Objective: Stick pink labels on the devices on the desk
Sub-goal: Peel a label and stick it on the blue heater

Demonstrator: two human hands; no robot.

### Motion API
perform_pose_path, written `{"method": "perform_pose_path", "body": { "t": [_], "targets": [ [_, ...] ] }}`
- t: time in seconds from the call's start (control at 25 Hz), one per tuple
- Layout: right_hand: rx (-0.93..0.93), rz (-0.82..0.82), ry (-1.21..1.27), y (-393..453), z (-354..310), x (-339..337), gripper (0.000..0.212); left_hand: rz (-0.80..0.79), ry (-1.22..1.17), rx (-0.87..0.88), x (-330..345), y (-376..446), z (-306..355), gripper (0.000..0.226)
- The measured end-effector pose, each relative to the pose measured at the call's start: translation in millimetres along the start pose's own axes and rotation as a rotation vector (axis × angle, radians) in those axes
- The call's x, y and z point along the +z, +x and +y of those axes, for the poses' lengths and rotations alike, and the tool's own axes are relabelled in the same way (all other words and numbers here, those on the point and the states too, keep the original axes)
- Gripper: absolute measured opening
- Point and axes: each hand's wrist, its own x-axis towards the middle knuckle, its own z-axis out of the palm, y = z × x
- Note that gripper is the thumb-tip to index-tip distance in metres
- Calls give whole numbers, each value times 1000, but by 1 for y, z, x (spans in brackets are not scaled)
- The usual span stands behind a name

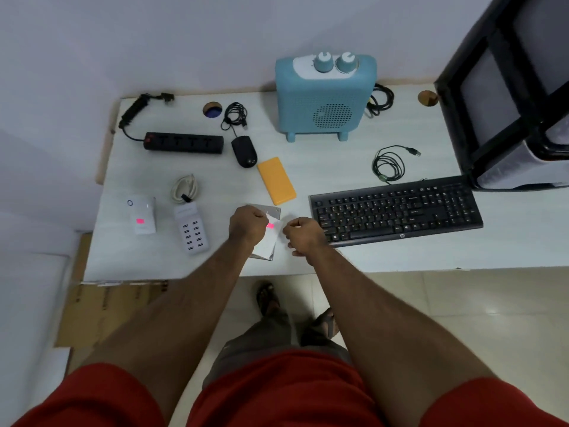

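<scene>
- The white desk carries many devices. A black power strip with a coiled cord lies at the far left, and a black mouse lies just right of it, its thin cable bundled behind.
- A matte yellow power bank, flat with rounded corners, lies tilted between the mouse and the hands.
- A blue heater, boxy with a perforated round grille, two knobs and short feet, stands at the back against the wall.
- A black keyboard lies to the right. Its near left corner is just beside the right hand. A looped dark cable rests behind it.
- A white multi-port charger with rows of small sockets lies left of the hands, a coiled pale cable behind it.
- A small white device at the left edge already bears a pink label.
- The left hand is curled and pinches a white label sheet above a greyish packet lying on the desk near its front edge. One bright pink label shows on the sheet beside the left knuckles.
- The right hand is curled, its fingertips close to the sheet's edge. Whether it grips anything cannot be told.
- A dark tower case stands at the right end.
</scene>
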Motion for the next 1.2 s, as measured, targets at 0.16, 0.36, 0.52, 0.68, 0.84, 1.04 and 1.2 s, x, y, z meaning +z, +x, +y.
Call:
{"method": "perform_pose_path", "body": {
  "t": [0.16, 0.36, 0.52, 0.68, 0.84, 1.04, 1.2],
  "targets": [
    [91, 50, -18, 22, 9, 26, 52, -11, 26, -12, 1, 12, -26, 26],
    [150, 109, 170, 43, 10, 49, 41, -108, 88, 152, 17, 23, -33, 31],
    [184, 144, 245, 48, 12, 57, 7, -140, 140, 210, 22, 28, -38, 33],
    [166, 138, 296, 40, 14, 56, 11, -152, 91, 189, 17, 27, -43, 34],
    [146, 116, 487, 24, 9, 46, 9, -146, -19, 211, 7, 20, -31, 27],
    [47, 37, 572, 10, -9, 35, 21, -126, -81, 278, -8, 14, -16, 17],
    [-12, -4, 600, 5, -22, 32, 15, -124, -100, 358, -20, 14, -7, 18]
  ]
}}
